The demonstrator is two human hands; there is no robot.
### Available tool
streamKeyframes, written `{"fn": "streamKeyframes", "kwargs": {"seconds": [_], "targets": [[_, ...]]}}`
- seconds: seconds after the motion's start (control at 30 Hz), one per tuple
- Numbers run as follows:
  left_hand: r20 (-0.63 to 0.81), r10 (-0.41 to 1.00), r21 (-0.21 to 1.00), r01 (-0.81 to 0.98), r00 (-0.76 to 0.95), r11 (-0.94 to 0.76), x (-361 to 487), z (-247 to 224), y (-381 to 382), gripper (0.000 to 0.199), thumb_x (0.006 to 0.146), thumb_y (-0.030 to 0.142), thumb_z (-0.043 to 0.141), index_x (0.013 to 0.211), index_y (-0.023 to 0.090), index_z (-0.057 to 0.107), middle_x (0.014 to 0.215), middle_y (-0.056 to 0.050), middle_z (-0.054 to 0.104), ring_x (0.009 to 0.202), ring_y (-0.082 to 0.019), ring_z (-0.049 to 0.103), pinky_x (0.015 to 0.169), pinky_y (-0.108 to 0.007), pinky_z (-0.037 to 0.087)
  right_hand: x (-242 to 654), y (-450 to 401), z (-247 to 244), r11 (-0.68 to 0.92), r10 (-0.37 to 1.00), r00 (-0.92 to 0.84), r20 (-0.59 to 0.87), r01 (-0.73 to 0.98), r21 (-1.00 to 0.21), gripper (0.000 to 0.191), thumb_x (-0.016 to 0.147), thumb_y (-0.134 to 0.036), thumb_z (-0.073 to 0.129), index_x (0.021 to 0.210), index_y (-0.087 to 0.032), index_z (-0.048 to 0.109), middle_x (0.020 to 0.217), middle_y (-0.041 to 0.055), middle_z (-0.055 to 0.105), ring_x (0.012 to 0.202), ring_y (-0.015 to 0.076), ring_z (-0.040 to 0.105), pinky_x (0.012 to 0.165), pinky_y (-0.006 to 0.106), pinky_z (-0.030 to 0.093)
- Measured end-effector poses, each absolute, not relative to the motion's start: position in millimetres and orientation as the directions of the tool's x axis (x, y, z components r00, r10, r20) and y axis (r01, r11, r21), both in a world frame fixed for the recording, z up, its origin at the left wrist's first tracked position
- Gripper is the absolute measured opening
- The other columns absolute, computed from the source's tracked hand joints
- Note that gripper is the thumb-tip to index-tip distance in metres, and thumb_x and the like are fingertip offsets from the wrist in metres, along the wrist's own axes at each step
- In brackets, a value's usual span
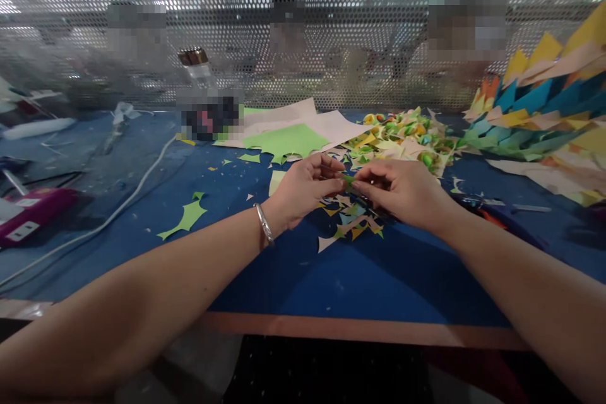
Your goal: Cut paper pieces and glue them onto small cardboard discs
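Between the fingertips of both hands is a small green paper piece (349, 180). My left hand (310, 186), with a silver bangle at the wrist, pinches its left end. On the other end, the thumb and fingers of my right hand (398, 192) are closed. Below the hands lie several small paper scraps (357, 222) in green, pink and yellow. A cut green sheet (284, 139) with a scalloped edge rests on pale pink sheets (343, 126) just beyond. Behind my right hand is a heap of small curled paper pieces (407, 132), partly hidden by it.
Scissors (516, 207) lie right of my right arm, near layered pointed paper work (544, 101). At left are a purple power strip (35, 214), a white cable (137, 192) and a green offcut (187, 218). A bottle (203, 95) stands before a perforated metal screen (331, 31).
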State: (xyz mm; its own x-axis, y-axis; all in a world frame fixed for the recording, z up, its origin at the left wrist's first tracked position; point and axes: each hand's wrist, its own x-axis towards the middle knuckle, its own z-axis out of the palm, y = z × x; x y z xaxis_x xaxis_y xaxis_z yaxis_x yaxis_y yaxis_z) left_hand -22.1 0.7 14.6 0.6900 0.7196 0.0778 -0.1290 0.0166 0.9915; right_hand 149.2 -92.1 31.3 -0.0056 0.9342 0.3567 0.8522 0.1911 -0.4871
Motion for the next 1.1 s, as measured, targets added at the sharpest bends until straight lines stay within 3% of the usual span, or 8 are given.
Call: {"fn": "streamKeyframes", "kwargs": {"seconds": [0.4, 0.57, 0.77, 1.1], "targets": [[0.015, 0.752, 0.994, -0.090, 0.658, 0.058, -22.0, 16.9, 2.1, 0.014, 0.080, 0.007, 0.073, 0.079, 0.013, 0.060, 0.069, 0.003, 0.064, 0.065, -0.007, 0.063, 0.070, -0.024, 0.053, 152.3, -95.8, 28.0, 0.200, 0.953, -0.030, 0.302, 0.810, -0.551, 0.034, 0.096, -0.045, 0.053, 0.088, -0.018, 0.072, 0.065, 0.0021, 0.066, 0.052, 0.0127, 0.054, 0.052, 0.028, 0.037], [-0.007, 0.777, 0.993, -0.088, 0.630, 0.080, -21.1, 17.3, -0.4, 0.017, 0.080, 0.006, 0.073, 0.075, 0.014, 0.059, 0.065, 0.003, 0.064, 0.062, -0.008, 0.064, 0.071, -0.025, 0.054, 151.1, -94.2, 25.3, 0.201, 0.953, -0.015, 0.301, 0.777, -0.597, 0.029, 0.090, -0.045, 0.063, 0.089, -0.018, 0.074, 0.074, 0.0036, 0.070, 0.057, 0.0132, 0.058, 0.054, 0.027, 0.041], [-0.012, 0.779, 0.994, -0.076, 0.627, 0.076, -20.2, 19.7, -2.3, 0.017, 0.082, 0.010, 0.073, 0.074, 0.015, 0.059, 0.065, 0.003, 0.063, 0.060, -0.008, 0.063, 0.069, -0.025, 0.054, 147.8, -94.3, 26.2, 0.201, 0.942, 0.003, 0.334, 0.796, -0.572, 0.023, 0.089, -0.037, 0.062, 0.083, -0.018, 0.072, 0.069, 0.0033, 0.068, 0.057, 0.0138, 0.058, 0.056, 0.027, 0.041], [0.201, 0.689, 0.970, -0.044, 0.697, -0.238, -24.0, 13.5, 1.7, 0.017, 0.073, 0.009, 0.073, 0.085, 0.015, 0.064, 0.081, -0.001, 0.068, 0.076, -0.011, 0.065, 0.076, -0.027, 0.054, 146.6, -95.0, 31.3, 0.137, 0.937, 0.071, 0.341, 0.824, -0.549, 0.026, 0.091, -0.039, 0.058, 0.079, -0.018, 0.066, 0.054, 0.0000, 0.057, 0.053, 0.0141, 0.053, 0.056, 0.027, 0.037]]}}
